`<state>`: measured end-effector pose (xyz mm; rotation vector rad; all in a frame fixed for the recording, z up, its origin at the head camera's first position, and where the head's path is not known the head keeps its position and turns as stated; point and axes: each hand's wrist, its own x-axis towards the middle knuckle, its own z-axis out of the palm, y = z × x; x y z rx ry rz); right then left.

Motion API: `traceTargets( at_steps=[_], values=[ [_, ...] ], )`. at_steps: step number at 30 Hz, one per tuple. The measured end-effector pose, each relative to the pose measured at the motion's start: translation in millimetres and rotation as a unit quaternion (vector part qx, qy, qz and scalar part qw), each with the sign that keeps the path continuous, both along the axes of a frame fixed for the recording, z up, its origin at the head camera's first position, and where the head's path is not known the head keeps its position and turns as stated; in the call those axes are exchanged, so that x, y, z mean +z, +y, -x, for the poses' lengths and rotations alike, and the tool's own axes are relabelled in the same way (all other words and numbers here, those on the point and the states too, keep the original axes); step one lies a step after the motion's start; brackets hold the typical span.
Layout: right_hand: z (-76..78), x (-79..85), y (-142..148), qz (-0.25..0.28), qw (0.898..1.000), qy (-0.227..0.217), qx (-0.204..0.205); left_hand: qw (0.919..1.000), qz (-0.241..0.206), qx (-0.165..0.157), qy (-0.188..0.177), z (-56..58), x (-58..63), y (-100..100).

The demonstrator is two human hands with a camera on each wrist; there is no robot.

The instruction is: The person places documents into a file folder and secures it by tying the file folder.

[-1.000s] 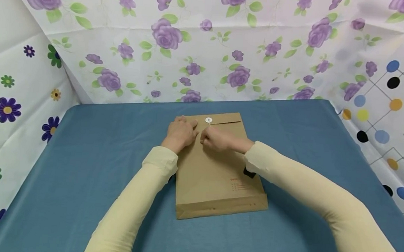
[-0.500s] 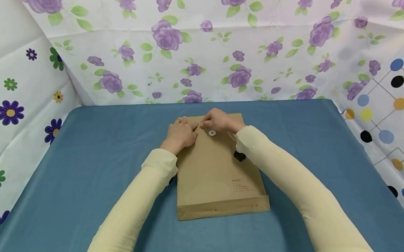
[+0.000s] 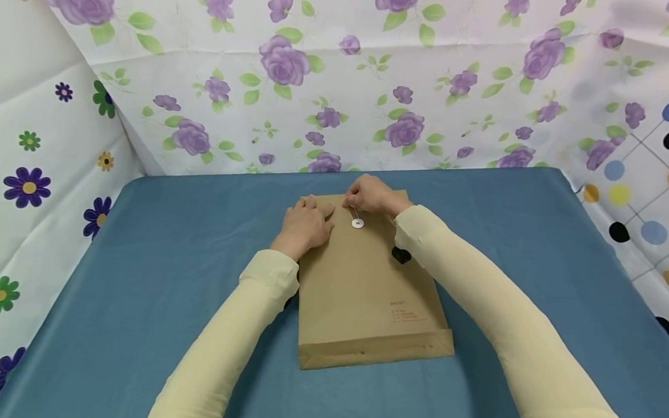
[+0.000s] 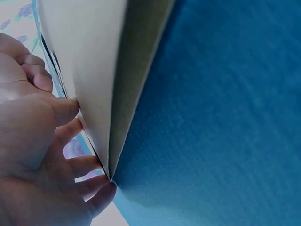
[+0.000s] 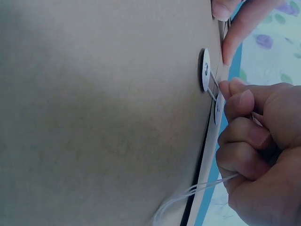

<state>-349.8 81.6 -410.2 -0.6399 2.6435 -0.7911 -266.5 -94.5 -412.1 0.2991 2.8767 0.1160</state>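
A brown kraft document envelope lies flat, its flap end away from me. My left hand rests on its upper left edge, fingers spread and fairly straight; the left wrist view shows the fingertips along that side. Over the flap, my right hand pinches a thin white string between thumb and forefinger, the other fingers curled. In the right wrist view the string runs around a white button disc and toward a second disc on the flap. Loose string trails from below the curled fingers.
A blue cloth covers the table under the envelope. Floral sheeting stands behind it, with patterned sheets at both sides. A small black piece shows beneath the right sleeve, over the envelope.
My right hand has moved from below the flap up over it, baring the lower disc and covering the upper one. My left hand stays on the envelope's left edge.
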Motion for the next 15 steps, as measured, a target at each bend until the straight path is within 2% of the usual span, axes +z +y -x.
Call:
traceTargets(
  at_steps=[6, 15],
  values=[
    [5.0, 1.4, -2, -0.034, 0.999, 0.029, 0.003, 1.0, -0.001, -0.002, 0.001, -1.1, 2.2, 1],
    [7.4, -7.5, -13, -0.069, 0.992, 0.106, 0.021, 1.0, 0.003, 0.001, -0.001, -0.6, -0.2, 0]
  ],
)
